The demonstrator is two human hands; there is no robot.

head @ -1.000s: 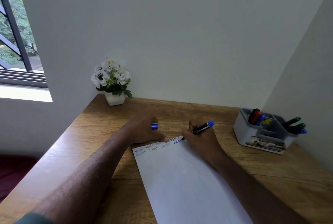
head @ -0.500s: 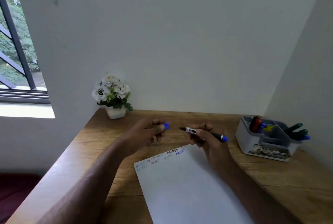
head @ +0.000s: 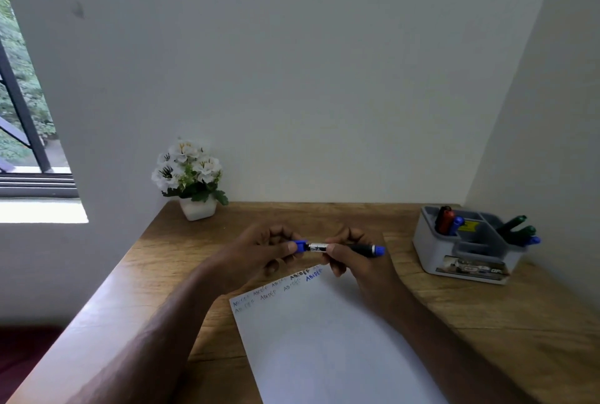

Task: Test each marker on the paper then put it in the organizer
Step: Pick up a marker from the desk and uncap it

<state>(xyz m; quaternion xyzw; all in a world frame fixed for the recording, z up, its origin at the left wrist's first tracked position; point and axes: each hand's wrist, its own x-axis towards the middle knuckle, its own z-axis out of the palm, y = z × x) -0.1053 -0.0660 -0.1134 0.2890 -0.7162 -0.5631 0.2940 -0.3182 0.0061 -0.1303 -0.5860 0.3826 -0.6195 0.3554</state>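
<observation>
My right hand (head: pixel 352 257) grips a black marker (head: pixel 355 248) with a blue end, held level above the desk. Its tip end meets the blue cap (head: pixel 300 246), which my left hand (head: pixel 259 252) pinches between thumb and fingers. Below both hands lies the white paper (head: pixel 324 338), with two rows of handwritten test letters along its top edge, the last ones in blue. The grey organizer (head: pixel 431 251) stands at the right by the wall and holds red, blue and green markers in its compartments.
A small white pot of white flowers (head: pixel 191 176) sits in the desk's back left corner. Walls close the wooden desk (head: pixel 519 322) at the back and right. A window is at the far left.
My right hand lifted the marker off the paper and turned it level. My left hand brought the blue cap to the marker's tip, so cap and marker now meet.
</observation>
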